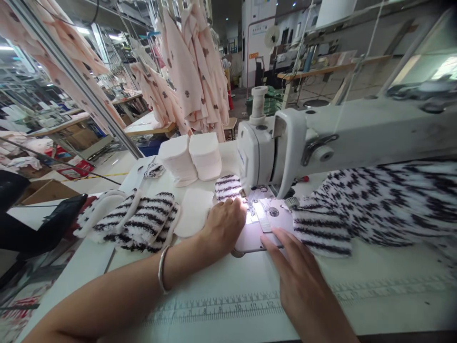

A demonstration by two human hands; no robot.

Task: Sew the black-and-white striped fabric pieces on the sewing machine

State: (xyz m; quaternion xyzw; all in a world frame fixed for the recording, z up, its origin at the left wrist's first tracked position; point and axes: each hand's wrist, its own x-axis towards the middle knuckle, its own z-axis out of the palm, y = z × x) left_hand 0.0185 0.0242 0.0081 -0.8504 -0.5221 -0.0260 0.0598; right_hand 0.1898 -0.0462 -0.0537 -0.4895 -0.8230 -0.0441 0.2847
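My left hand [223, 226] lies knuckles-up beside the lit needle plate [259, 214] of a white sewing machine [285, 147], its fingertips pressed on a small zebra-striped fuzzy piece [228, 187] at the presser foot. A silver bangle [162, 269] circles that wrist. My right hand [298, 281] rests flat with fingers stretched out on the table, fingertips at the plate's front edge, holding nothing. A large zebra-striped fabric [374, 205] spreads under the machine arm to the right.
Two stacks of white round pads [191, 157] stand behind the needle area, with one loose white piece [193, 209] near my left hand. Several sewn striped pieces [139, 221] lie at the left. A printed ruler [228, 307] runs along the table front. Pink garments [193, 71] hang behind.
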